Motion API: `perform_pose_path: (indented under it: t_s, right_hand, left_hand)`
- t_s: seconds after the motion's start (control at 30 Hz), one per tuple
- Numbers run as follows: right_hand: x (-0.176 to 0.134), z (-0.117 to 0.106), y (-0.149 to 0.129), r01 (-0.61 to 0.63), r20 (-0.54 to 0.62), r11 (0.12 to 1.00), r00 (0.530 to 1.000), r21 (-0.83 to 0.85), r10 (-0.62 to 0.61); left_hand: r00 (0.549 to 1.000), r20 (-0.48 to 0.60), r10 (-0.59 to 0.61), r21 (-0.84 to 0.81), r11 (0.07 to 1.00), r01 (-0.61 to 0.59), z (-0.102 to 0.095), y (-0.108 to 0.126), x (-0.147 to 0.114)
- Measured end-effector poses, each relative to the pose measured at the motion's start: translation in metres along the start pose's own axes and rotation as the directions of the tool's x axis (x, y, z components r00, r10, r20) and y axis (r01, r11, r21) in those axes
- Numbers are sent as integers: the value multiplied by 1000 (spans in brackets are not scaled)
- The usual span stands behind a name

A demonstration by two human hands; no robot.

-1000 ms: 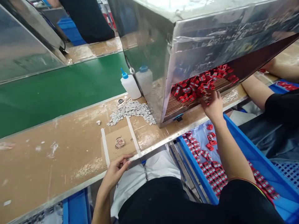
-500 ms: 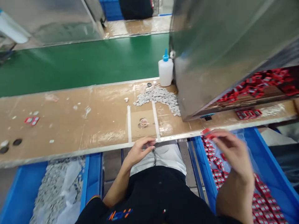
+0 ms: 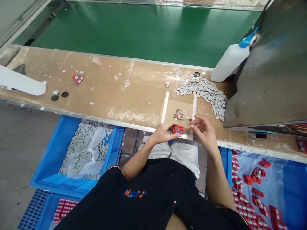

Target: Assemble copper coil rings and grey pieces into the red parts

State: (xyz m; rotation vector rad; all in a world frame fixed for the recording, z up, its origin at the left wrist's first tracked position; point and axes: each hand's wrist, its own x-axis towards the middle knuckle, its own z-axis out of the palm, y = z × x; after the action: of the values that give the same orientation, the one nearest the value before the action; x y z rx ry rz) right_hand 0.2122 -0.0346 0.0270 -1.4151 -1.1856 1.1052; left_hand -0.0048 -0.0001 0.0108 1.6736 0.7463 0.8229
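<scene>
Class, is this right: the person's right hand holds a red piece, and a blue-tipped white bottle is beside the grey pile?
One slip: the head view shows the left hand holding the red piece, not the right hand. The bottle is beside the grey pile.

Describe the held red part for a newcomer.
Alongside the green surface runs a brown bench. Over its near edge, by two white tape strips, the left hand grips a small red-and-grey block. Unlike the red pieces lying in the right-hand blue bin, it's held.
</scene>
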Motion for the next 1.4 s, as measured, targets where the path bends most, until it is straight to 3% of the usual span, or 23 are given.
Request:
perform_pose_path:
  t_s: [0.1,0.2,0.3,0.4,0.5,0.6,0.83,1.13,1.4]
  right_hand:
    - [22,7,1,134,-41,976,989,-170,-143]
    - [32,12,-5,237,-4,920,968,-314,-251]
    - [36,15,-13,296,18,865,949,-404,-316]
    - [39,19,-14,329,-30,852,927,-408,-373]
    - [41,21,-8,336,-98,880,917,-335,-387]
    - [37,21,-1,272,-161,928,934,-257,-318]
    - [4,23,-13,219,-311,970,919,-104,-240]
    - [-11,21,-7,273,-156,939,939,-209,-307]
    - [-8,29,-6,257,-107,931,950,-260,-292]
  left_hand:
    - [990,-66,-122,-174,979,109,-2,-7,0]
    - [988,-47,-146,-287,949,127,-4,-13,1]
    - [986,-16,-166,-339,929,151,-7,-18,3]
    - [982,-10,-191,-346,922,175,-7,-20,3]
    - [986,-20,-168,-281,947,156,-5,-18,3]
    - [992,-33,-120,-169,979,113,-4,-13,3]
    - [993,-107,-59,113,991,71,2,-9,5]
    - [992,-126,-1,223,974,29,7,-8,5]
    - [991,-127,38,242,970,-6,6,-11,4]
